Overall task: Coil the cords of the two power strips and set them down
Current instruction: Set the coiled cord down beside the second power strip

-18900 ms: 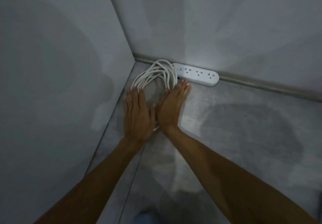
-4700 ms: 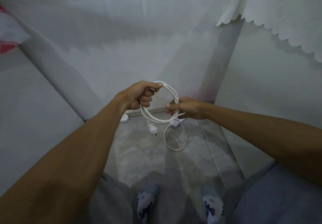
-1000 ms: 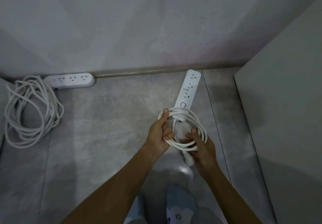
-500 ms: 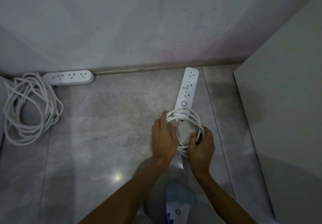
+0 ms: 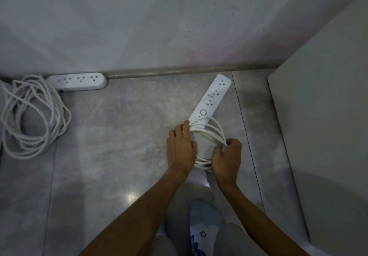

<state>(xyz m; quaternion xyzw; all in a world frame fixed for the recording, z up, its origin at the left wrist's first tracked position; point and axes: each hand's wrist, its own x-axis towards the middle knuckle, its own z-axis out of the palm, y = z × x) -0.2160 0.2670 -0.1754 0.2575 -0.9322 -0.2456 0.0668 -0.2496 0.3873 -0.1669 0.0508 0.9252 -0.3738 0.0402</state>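
Observation:
A slim white power strip lies on the grey floor, angled toward the wall. Its white cord forms a small coil at the strip's near end. My left hand lies flat on the coil's left side with straight fingers pressing it down. My right hand grips the coil's right side with curled fingers. At the far left a second white power strip lies along the wall, and its long cord rests in a loose coil on the floor.
A grey wall with a skirting strip runs across the back. A pale cabinet side rises at the right, close to the slim strip. My socked foot is on the floor below my hands.
The coil has come down onto the floor at the strip's end. My left hand has let go of it and flattened on top; my right hand still grips the right side.

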